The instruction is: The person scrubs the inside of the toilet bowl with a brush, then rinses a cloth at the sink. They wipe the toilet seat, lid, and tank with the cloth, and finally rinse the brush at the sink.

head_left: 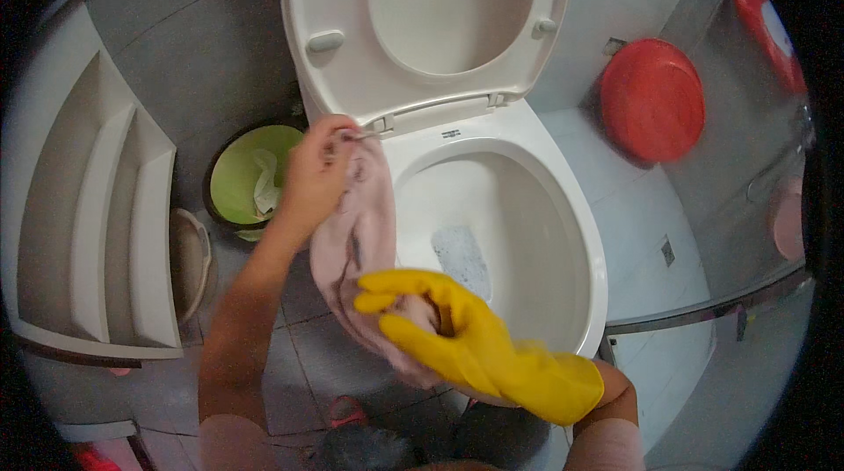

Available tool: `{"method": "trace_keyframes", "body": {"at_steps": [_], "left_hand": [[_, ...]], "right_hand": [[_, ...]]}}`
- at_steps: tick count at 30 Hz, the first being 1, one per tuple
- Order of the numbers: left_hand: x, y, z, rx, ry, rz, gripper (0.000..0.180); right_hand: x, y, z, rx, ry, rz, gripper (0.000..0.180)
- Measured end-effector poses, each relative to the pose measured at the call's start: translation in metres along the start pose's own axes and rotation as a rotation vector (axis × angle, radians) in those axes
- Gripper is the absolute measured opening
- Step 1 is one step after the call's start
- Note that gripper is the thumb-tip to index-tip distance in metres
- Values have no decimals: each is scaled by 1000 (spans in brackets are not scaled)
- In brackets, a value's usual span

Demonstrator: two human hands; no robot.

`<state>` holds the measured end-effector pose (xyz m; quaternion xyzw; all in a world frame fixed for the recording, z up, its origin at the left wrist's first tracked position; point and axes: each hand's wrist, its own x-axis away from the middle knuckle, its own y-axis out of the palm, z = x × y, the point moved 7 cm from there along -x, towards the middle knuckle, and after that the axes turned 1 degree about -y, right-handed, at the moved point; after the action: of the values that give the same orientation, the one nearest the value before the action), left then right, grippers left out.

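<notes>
my left hand (315,174), bare, is pinched shut on the top edge of a pink cloth (365,242), holding it up just in front of the toilet's hinge. the cloth hangs down from there to my right hand (431,322), which wears a yellow rubber glove (501,357) and is closed around the lower bunch of the fabric, thumb and fingers curled into it. both hands sit over the near left rim of the white toilet bowl (598,269), whose seat and lid (422,23) are raised (there is foam on the water in the bowl). a green bin (237,174) stands on the floor just left of the toilet, and a red basin (652,100) lies to the right.
</notes>
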<state>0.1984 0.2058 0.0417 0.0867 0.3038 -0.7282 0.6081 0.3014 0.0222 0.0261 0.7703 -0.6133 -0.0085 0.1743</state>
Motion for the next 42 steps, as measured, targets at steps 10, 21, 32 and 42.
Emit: {"method": "trace_keyframes", "body": {"at_steps": [10, 21, 32, 42], "left_hand": [[-14, 43, -2, -641, 717, 159, 16], [-11, 48, -14, -858, 546, -204, 12], [15, 52, -22, -963, 118, -142, 25], [5, 13, -55, -512, -250, 31, 22]], "right_hand": [[-25, -31, 16, -18, -28, 5, 36], [-23, -45, 34, -18, -45, -52, 33], [-21, -51, 36, 125, -120, -34, 36], [-47, -70, 57, -45, 100, -101, 26]]}}
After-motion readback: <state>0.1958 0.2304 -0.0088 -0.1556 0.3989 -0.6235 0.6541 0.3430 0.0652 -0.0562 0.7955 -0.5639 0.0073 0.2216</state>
